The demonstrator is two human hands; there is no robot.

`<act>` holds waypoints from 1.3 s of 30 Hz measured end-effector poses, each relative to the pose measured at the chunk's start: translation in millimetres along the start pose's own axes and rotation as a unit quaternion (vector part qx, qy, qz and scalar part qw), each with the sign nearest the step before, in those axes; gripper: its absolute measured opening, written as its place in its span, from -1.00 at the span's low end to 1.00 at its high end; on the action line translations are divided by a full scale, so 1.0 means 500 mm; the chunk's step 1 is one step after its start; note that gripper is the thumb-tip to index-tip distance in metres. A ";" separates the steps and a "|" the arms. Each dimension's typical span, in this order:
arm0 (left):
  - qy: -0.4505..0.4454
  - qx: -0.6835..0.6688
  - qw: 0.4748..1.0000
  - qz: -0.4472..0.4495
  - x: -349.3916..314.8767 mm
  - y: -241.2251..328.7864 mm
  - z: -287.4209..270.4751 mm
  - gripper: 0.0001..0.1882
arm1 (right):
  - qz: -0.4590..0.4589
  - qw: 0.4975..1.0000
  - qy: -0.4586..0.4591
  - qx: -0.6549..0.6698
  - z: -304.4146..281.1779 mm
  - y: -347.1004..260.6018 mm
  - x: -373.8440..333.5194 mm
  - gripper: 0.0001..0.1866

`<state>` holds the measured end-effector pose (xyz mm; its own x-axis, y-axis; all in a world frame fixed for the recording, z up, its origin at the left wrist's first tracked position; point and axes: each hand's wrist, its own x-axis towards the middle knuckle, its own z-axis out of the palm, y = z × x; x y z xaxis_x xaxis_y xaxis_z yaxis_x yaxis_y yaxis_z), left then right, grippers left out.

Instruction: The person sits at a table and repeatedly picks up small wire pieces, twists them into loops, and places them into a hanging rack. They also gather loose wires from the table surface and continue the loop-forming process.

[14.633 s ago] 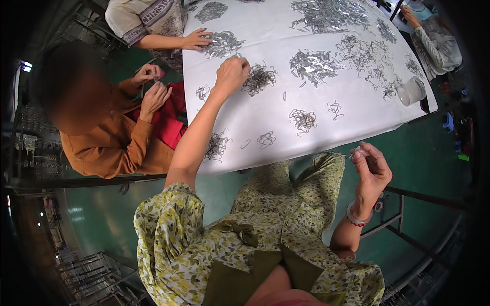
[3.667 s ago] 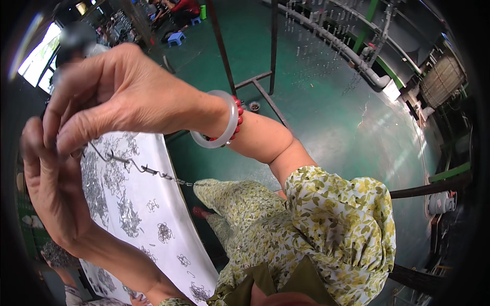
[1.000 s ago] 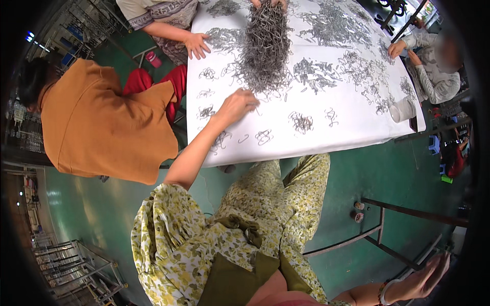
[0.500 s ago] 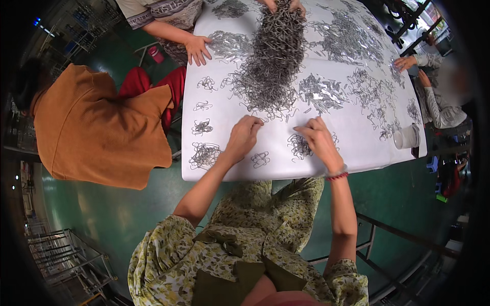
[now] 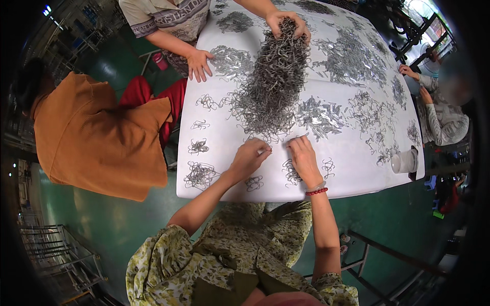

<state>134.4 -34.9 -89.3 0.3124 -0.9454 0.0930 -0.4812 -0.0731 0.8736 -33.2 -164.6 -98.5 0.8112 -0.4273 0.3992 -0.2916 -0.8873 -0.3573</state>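
A tall heap of bent metal wire hooks (image 5: 278,76) lies down the middle of the white-covered table (image 5: 352,176). Just below its near edge, my left hand (image 5: 250,157) is closed, thumb and fingertips together. Whatever it may hold is too small to make out. To its right, my right hand (image 5: 304,160) is also closed in a pinch, its fingertips close to the loose hooks; what is in it cannot be told. A small hook pile (image 5: 292,173) sits beside and partly under the right hand. Below the left hand lies another small group of hooks (image 5: 253,183).
Several small hook piles, including a larger one (image 5: 200,175), line the left edge. Flat metal strips (image 5: 320,116) lie right of the heap. A white tub (image 5: 404,162) stands at the right edge. A co-worker's hand (image 5: 288,24) grips the heap's far end; another person (image 5: 97,135) sits left.
My left hand has come down and slightly right, my right hand down and left, closer together in the picture. The view has shifted a little. The co-worker's hand now cups the heap's far end.
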 end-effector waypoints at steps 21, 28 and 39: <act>0.161 0.140 0.973 -0.083 0.164 -0.037 -0.021 -0.18 | 0.389 0.838 0.274 0.267 -0.081 0.192 -0.231 -0.81; 0.118 0.106 0.978 -0.134 0.313 -0.074 -0.014 -0.14 | 0.384 0.755 0.390 0.360 -0.064 0.170 -0.220 -0.82; 0.082 -0.154 0.979 -0.108 0.240 0.033 -0.091 -0.49 | 0.376 0.786 0.377 0.315 -0.064 0.174 -0.230 -0.85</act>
<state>201.0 -134.9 -42.1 0.5197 -0.8525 -0.0561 -0.1270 -0.1420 0.9817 -168.3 -198.0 -148.3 -0.0699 -0.9816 0.1776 -0.0440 -0.1748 -0.9836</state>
